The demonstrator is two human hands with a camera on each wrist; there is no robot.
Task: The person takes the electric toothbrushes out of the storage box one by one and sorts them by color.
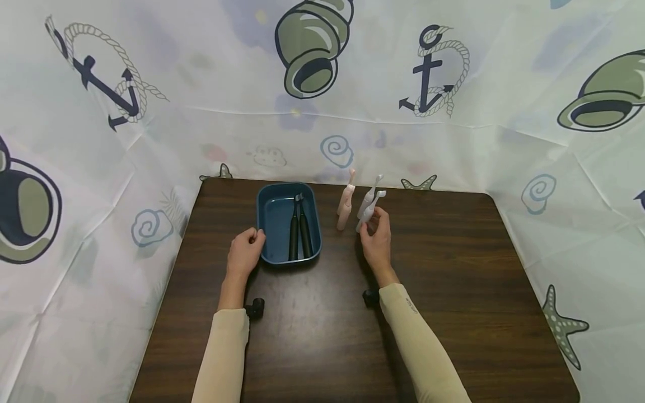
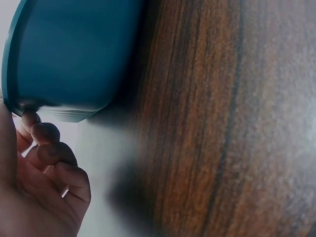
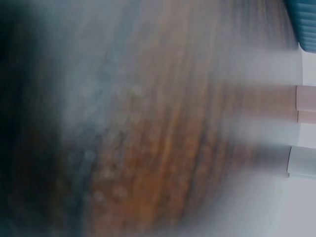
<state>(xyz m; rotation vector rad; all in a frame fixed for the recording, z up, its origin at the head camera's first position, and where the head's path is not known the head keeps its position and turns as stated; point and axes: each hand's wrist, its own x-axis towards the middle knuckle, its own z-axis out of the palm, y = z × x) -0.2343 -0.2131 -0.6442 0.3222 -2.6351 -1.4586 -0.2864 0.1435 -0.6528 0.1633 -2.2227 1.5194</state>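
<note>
Nearer white electric toothbrush (image 1: 371, 206), upright on the worktop (image 1: 312, 319) right of the pink toothbrushes (image 1: 344, 216), pinched by the right grip (image 1: 378, 240); blue tray (image 1: 274, 221) pinched at the rim by the left grip (image 1: 244, 254). Looks light, stiff, somewhat slippery; best held round the thick handle, clear of the bristles.

Patterned cloth (image 1: 227, 73) behind brown table (image 1: 312, 336)

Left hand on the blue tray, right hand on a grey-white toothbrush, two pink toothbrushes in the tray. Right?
No: the head view shows two black toothbrushes, not pink, in the blue tray. Left hand on it, right hand on a grey-white toothbrush: correct.
</note>
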